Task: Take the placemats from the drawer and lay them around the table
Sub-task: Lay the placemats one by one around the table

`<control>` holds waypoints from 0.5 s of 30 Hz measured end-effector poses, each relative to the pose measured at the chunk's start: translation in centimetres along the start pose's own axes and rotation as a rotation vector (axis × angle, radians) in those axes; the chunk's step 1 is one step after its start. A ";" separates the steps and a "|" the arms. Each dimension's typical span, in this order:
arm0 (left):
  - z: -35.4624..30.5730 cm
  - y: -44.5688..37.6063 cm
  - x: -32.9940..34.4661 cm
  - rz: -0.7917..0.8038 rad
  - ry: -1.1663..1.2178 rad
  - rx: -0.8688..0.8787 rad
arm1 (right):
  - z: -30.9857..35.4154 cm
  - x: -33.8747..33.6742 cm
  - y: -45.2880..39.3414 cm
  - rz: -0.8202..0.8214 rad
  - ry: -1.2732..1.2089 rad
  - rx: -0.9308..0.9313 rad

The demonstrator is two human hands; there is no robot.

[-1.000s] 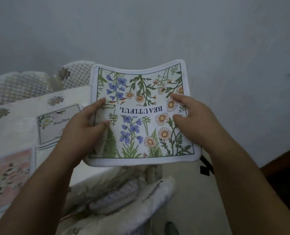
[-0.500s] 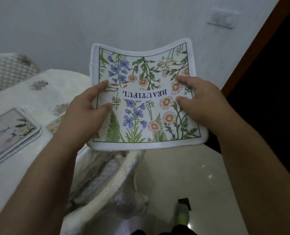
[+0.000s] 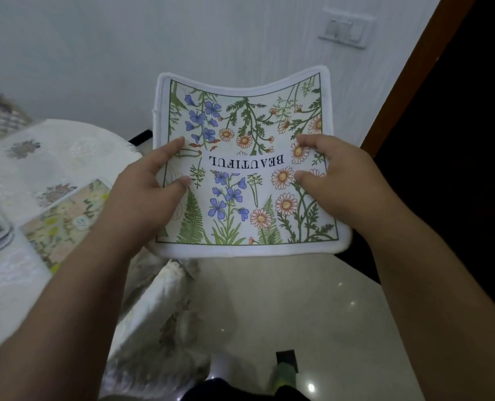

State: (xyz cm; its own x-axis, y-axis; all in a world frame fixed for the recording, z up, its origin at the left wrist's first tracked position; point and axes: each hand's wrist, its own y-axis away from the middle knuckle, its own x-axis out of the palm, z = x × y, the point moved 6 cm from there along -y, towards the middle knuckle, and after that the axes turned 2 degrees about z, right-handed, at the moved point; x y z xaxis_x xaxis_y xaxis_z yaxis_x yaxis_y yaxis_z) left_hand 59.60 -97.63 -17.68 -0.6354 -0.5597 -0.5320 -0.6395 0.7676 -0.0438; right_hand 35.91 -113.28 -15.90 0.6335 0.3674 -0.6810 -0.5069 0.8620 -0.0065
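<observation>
- Floral placemat is held in the air beside the table, over the floor, near another mat already laid.
- Side edges are pinched by the left hand and right hand, thumbs on top.
- Far edge sags: judged light, soft, floppy (two-sided support advised).
- Nearly square; the lettering is read upside down, its top toward the wearer.
</observation>
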 end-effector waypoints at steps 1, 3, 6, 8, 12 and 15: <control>-0.1 -0.1 0.4 -0.013 0.004 -0.003 | -0.1 -0.4 -0.7 0.016 0.012 -0.017; -0.3 -0.3 1.1 -0.031 0.013 -0.019 | -0.2 -0.8 -2.2 0.051 0.035 -0.049; -0.3 -1.1 1.7 -0.062 0.011 -0.070 | -0.4 -0.6 -4.5 0.107 0.058 -0.076; -0.3 -2.1 1.9 -0.090 -0.001 -0.086 | -0.6 -0.3 -6.1 0.133 0.064 -0.088; 0.5 -5.4 2.3 -0.107 -0.001 -0.100 | -0.5 0.7 -10.1 0.167 0.084 -0.107; 1.9 -8.8 2.6 -0.124 0.031 -0.117 | 0.1 1.8 -13.8 0.177 0.133 -0.120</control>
State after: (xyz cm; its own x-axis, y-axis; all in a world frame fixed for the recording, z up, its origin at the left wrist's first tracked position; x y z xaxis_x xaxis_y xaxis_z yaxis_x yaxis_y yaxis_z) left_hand 64.37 -105.22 -20.34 -0.5603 -0.6588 -0.5020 -0.7588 0.6512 -0.0076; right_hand 44.12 -124.47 -17.00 0.4502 0.4530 -0.7695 -0.6742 0.7374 0.0397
